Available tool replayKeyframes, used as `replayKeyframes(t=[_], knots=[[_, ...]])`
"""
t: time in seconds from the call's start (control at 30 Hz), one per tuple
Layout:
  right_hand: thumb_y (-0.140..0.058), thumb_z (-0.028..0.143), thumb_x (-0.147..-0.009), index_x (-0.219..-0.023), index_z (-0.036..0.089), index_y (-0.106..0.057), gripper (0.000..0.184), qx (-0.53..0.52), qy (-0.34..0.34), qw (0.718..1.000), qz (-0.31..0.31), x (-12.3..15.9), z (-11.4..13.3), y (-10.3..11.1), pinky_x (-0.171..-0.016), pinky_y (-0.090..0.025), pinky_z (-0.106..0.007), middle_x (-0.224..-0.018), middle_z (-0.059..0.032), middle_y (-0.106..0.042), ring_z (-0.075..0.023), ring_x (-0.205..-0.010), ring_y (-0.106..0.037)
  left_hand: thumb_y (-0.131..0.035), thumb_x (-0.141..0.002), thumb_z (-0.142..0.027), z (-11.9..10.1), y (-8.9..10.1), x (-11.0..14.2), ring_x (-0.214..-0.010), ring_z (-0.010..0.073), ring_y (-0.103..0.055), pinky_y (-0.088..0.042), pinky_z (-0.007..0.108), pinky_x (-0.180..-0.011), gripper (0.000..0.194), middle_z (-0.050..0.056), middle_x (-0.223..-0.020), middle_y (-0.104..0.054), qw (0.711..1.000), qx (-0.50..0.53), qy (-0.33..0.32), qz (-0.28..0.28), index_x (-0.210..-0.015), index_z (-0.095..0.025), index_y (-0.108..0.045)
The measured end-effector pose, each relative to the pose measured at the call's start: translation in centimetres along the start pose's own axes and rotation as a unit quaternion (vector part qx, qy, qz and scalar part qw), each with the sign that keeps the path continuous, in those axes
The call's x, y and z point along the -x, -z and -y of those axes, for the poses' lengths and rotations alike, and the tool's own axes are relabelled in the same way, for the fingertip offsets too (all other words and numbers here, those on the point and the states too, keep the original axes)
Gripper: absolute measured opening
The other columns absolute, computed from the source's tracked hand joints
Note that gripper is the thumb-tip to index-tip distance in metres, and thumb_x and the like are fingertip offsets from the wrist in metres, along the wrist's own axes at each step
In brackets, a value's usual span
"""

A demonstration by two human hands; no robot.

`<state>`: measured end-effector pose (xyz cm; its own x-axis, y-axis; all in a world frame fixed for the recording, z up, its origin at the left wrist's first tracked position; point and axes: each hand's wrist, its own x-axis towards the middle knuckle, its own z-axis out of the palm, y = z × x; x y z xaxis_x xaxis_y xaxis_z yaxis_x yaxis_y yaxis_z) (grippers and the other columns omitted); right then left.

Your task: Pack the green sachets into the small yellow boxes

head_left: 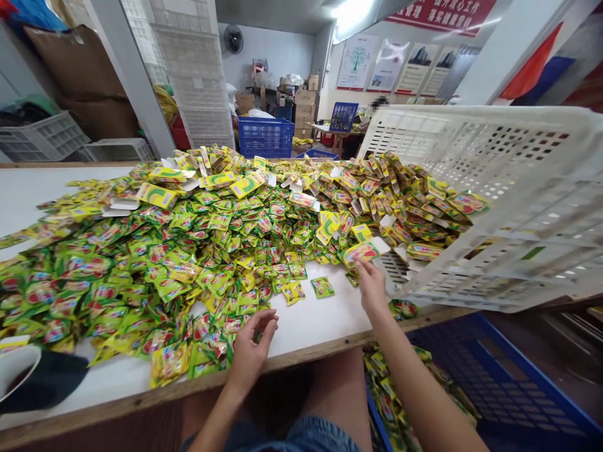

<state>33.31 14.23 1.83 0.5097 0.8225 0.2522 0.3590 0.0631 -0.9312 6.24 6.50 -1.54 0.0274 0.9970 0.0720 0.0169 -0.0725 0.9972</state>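
Observation:
A large heap of small green-and-yellow sachets covers the white table. Mixed into the far part of the heap are small printed cartons. My left hand rests at the near edge of the heap with fingers curled over a few sachets. My right hand reaches forward, its fingertips touching one carton that lies at the mouth of a tipped white plastic crate. Two loose sachets lie on bare table between my hands.
A blue crate holding sachets sits below the table's front edge at right. A black-and-white cap lies on the near left corner. Stacked white crates, blue baskets and cardboard boxes stand behind the table.

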Motion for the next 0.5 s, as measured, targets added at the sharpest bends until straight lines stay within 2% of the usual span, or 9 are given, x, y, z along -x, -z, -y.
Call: replayKeyframes(t=[0.03,0.07,0.1,0.17,0.23,0.3,0.37,0.43,0.5], knots=[[-0.051,0.054,-0.075,-0.089,0.014,-0.069,0.046,-0.014,0.003,0.999,0.029,1.9,0.7,-0.3,-0.077,-0.046,-0.038,-0.09,-0.0117,-0.067,-0.0243,-0.087,-0.06,-0.061,-0.078,-0.035,0.0,0.0,-0.1,-0.092,0.0224,-0.064,-0.05,0.035,-0.084,0.036,0.011,-0.102,-0.067,1.0,0.021,-0.003,0.008,-0.109,-0.018,-0.06],[-0.054,0.052,-0.076,-0.08,0.016,-0.07,0.04,-0.041,0.012,0.993,0.111,3.9,1.5,-0.6,-0.077,-0.047,-0.037,-0.091,-0.0104,-0.067,-0.0232,-0.087,-0.06,-0.062,-0.077,-0.035,-0.1,0.0,-0.2,-0.095,0.0233,-0.063,-0.05,0.037,-0.085,0.043,0.013,-0.108,-0.065,0.999,0.044,-0.006,0.018,-0.115,-0.017,-0.056],[-0.055,0.049,-0.077,-0.074,0.018,-0.07,0.034,-0.068,0.028,0.971,0.227,5.9,2.3,-1.1,-0.078,-0.047,-0.036,-0.092,-0.0085,-0.066,-0.0217,-0.088,-0.06,-0.063,-0.076,-0.036,-0.2,0.1,-0.2,-0.098,0.0244,-0.062,-0.049,0.038,-0.086,0.049,0.014,-0.112,-0.064,0.998,0.062,-0.006,0.03,-0.12,-0.017,-0.053],[-0.057,0.041,-0.08,-0.07,0.02,-0.069,0.027,-0.082,0.062,0.891,0.442,9.0,3.8,-2.0,-0.08,-0.047,-0.032,-0.093,-0.0047,-0.066,-0.0183,-0.087,-0.061,-0.066,-0.074,-0.037,-0.5,0.1,-0.4,-0.102,0.0266,-0.061,-0.048,0.039,-0.089,0.052,0.015,-0.115,-0.063,0.996,0.075,0.011,0.051,-0.119,-0.015,-0.055],[-0.056,0.037,-0.082,-0.072,0.02,-0.067,0.023,-0.062,0.073,0.86,0.501,10.1,4.4,-3.3,-0.078,-0.047,-0.03,-0.086,-0.0026,-0.066,-0.0166,-0.082,-0.061,-0.067,-0.073,-0.037,-0.6,0.2,-0.4,-0.102,0.0279,-0.061,-0.047,0.039,-0.09,0.044,0.014,-0.11,-0.067,0.995,0.068,0.039,0.053,-0.109,-0.013,-0.061],[-0.055,0.036,-0.082,-0.077,0.019,-0.064,0.02,0.01,0.071,0.915,0.397,9.4,3.8,-4.7,-0.073,-0.047,-0.031,-0.08,-0.0033,-0.064,-0.0174,-0.075,-0.059,-0.065,-0.074,-0.038,-0.7,0.2,-0.4,-0.099,0.0285,-0.063,-0.049,0.04,-0.087,0.038,0.014,-0.104,-0.069,0.994,0.081,0.059,0.046,-0.102,-0.011,-0.065],[-0.059,0.037,-0.079,-0.084,0.017,-0.06,0.021,0.117,0.082,0.965,0.221,7.9,2.4,-6.4,-0.072,-0.045,-0.034,-0.082,-0.0068,-0.062,-0.0208,-0.077,-0.057,-0.064,-0.075,-0.038,-0.7,0.3,-0.3,-0.093,0.0283,-0.066,-0.053,0.04,-0.081,0.036,0.015,-0.1,-0.07,0.99,0.114,0.071,0.035,-0.098,-0.01,-0.066],[-0.066,0.038,-0.072,-0.084,0.016,-0.059,0.026,0.189,0.106,0.969,0.12,6.8,0.8,-8.0,-0.075,-0.042,-0.037,-0.086,-0.0109,-0.061,-0.025,-0.085,-0.055,-0.064,-0.075,-0.038,-0.8,0.3,-0.2,-0.086,0.0273,-0.068,-0.055,0.039,-0.077,0.034,0.014,-0.096,-0.071,0.988,0.131,0.077,0.027,-0.095,-0.01,-0.066],[-0.07,0.037,-0.067,-0.077,0.017,-0.057,0.026,0.21,0.112,0.964,0.116,6.4,-0.4,-9.2,-0.073,-0.042,-0.035,-0.082,-0.0112,-0.061,-0.0256,-0.083,-0.055,-0.066,-0.074,-0.037,-0.8,0.3,-0.1,-0.082,0.0262,-0.069,-0.055,0.038,-0.075,0.034,0.014,-0.092,-0.072,0.988,0.134,0.079,0.019,-0.093,-0.009,-0.066]])
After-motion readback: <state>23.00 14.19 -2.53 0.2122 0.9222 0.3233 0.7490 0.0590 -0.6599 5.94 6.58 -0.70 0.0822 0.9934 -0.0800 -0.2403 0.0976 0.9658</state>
